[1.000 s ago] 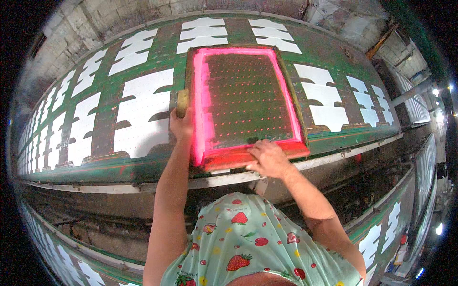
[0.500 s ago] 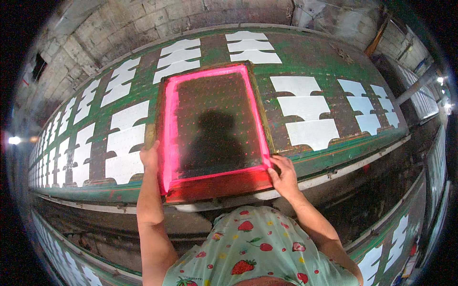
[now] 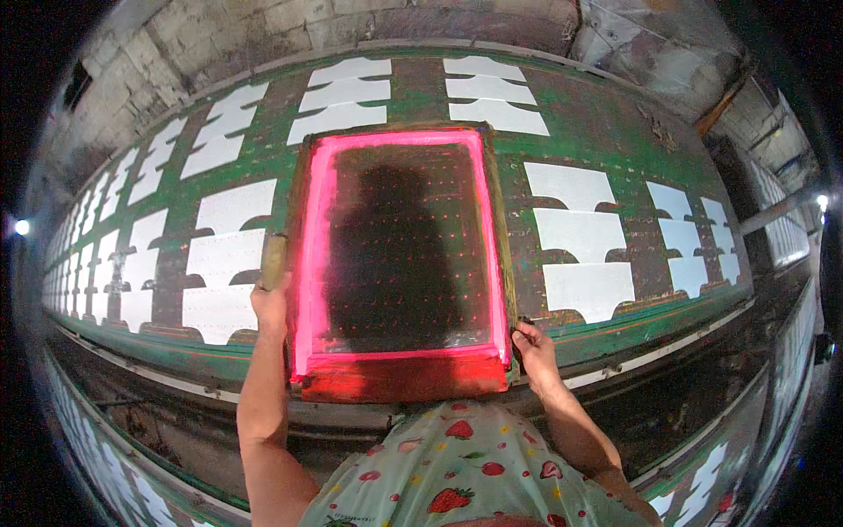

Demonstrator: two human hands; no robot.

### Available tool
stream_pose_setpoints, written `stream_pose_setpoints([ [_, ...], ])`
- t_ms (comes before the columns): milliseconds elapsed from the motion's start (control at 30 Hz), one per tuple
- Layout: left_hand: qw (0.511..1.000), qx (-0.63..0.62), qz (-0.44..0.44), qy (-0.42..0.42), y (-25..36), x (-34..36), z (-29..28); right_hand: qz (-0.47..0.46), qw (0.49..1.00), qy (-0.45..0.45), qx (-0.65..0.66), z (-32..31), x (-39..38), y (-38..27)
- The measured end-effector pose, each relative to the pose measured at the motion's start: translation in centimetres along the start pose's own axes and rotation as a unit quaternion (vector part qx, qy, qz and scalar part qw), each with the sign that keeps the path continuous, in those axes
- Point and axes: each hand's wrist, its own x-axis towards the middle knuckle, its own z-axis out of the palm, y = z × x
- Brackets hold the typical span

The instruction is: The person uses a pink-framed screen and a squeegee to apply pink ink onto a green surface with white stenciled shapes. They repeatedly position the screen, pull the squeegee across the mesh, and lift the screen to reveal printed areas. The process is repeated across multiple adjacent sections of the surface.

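Note:
A screen printing frame [image 3: 399,378] with a dark dotted mesh and a bright pink border lies before me over the green table. My left hand [image 3: 270,303] is closed at its left side, by an upright tan block [image 3: 274,261]; whether the block is part of the frame I cannot tell. At the lower right side, my right hand [image 3: 536,353] has its fingers curled in around a small dark piece at the frame's edge. White cut fabric pieces [image 3: 230,272] lie left of the frame, and more white pieces [image 3: 580,237] lie right of it.
The long green table [image 3: 606,114] carries two rows of white pieces. A pale rail [image 3: 606,369] runs along its near edge. Behind stands a block wall [image 3: 263,31]. Other tables with white pieces [image 3: 702,483] stand close behind me on both sides.
The frame sits lower in the picture, while the white pieces on the right have shifted right and down. My right hand has moved from the frame's corner to its outer side.

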Motion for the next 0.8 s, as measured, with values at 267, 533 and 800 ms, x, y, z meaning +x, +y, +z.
stream_pose_setpoints([
  [267,0.998,0.000,-0.064,-0.008,0.1,0.1,-0.4,-0.025,0.997,0.014,-0.070,0.2,1.2,0.0],
  [533,0.989,-0.078,-0.099,-0.078,2.9,-0.3,-0.6,-0.089,0.993,0.016,-0.082,-1.1,-1.0,-4.1],
  [800,0.989,-0.094,-0.081,-0.078,4.7,-4.3,7.0,-0.106,0.986,0.062,-0.114,-9.0,2.8,-5.7],
])
